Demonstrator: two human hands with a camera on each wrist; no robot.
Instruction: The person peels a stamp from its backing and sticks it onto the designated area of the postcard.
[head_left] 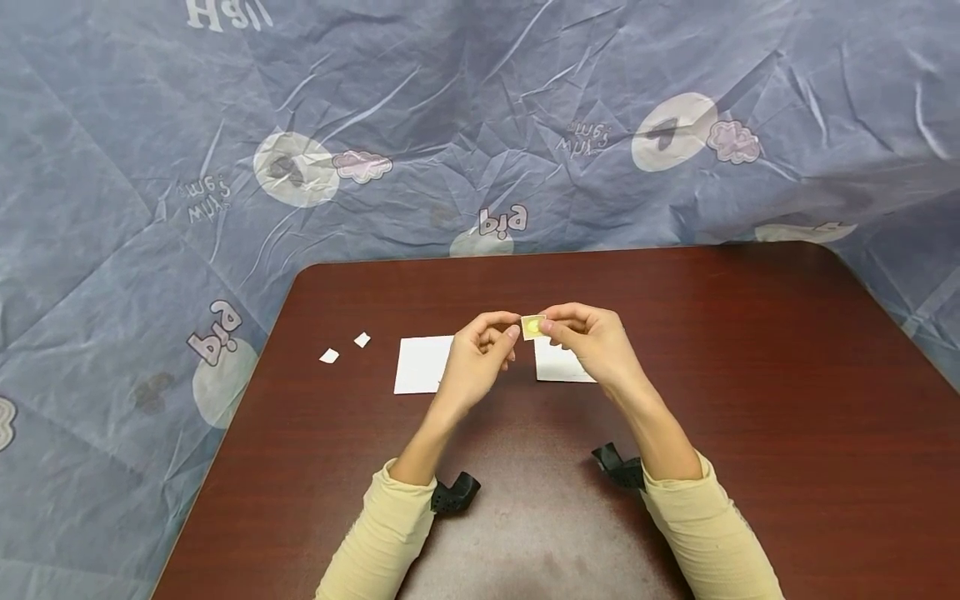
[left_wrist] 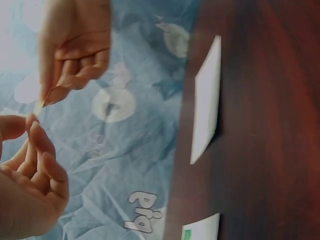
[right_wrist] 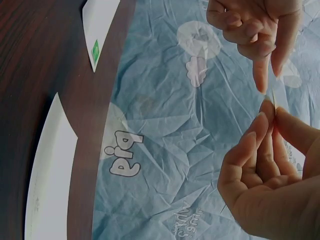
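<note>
A small pale-yellow square (head_left: 533, 327) with a brighter yellow middle is held up above the table, and looks like a sticker. My right hand (head_left: 592, 337) pinches its right side between thumb and fingertips; in the right wrist view the square (right_wrist: 273, 100) shows as a thin edge. My left hand (head_left: 480, 354) is at its left edge. Its index fingertip is right at the square, and the thumb and index finger stand apart in the right wrist view. Its other fingers are loosely bent.
Beneath my hands lie two white sheets, the left paper (head_left: 422, 365) and the right paper (head_left: 561, 364). A green mark (right_wrist: 96, 51) shows on the left one. Two small white squares, one piece (head_left: 329, 356) and another piece (head_left: 362, 340), lie farther left on the brown table (head_left: 750, 375).
</note>
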